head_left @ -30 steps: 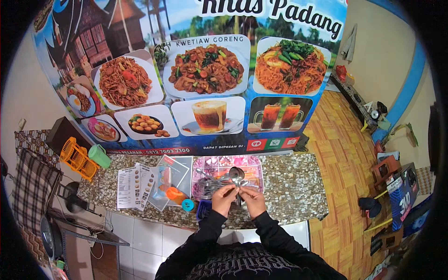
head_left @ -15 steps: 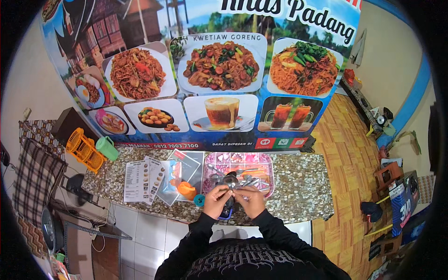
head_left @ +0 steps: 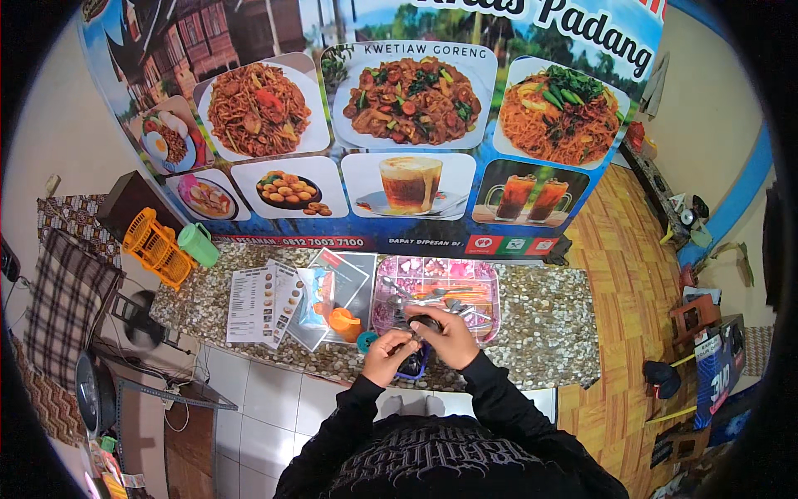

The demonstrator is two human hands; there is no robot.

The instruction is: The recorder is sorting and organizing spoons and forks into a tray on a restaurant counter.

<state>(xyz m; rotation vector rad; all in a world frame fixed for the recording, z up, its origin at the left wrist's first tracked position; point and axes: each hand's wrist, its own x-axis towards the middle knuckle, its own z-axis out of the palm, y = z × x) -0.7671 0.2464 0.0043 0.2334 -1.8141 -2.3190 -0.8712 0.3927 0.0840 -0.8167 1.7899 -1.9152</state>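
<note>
A dark, shiny spoon (head_left: 426, 322) is between my two hands, its bowl turned up toward the far side. My right hand (head_left: 453, 341) is closed round it near the bowl. My left hand (head_left: 387, 356) pinches lower down, where the fingers hide the handle. Directly beneath lies a small blue basket (head_left: 413, 373) with dark things in it that I cannot make out. Just beyond my hands, a pink compartment tray (head_left: 496, 287) carries several spoons, forks and orange-handled pieces (head_left: 453, 293).
Left of the tray are an orange cup (head_left: 344, 321), a teal round piece (head_left: 366, 341), a plastic packet (head_left: 317, 295) and menu sheets (head_left: 252, 303). Farther left stand a green jug (head_left: 198, 244) and an orange rack (head_left: 155, 249). A large food banner (head_left: 349, 187) rises behind the stone-patterned counter (head_left: 549, 333).
The spoon has turned, its bowl now looking darker and tilted. My right hand has shifted up round the bowl, while my left stays low. The whole view has shifted slightly.
</note>
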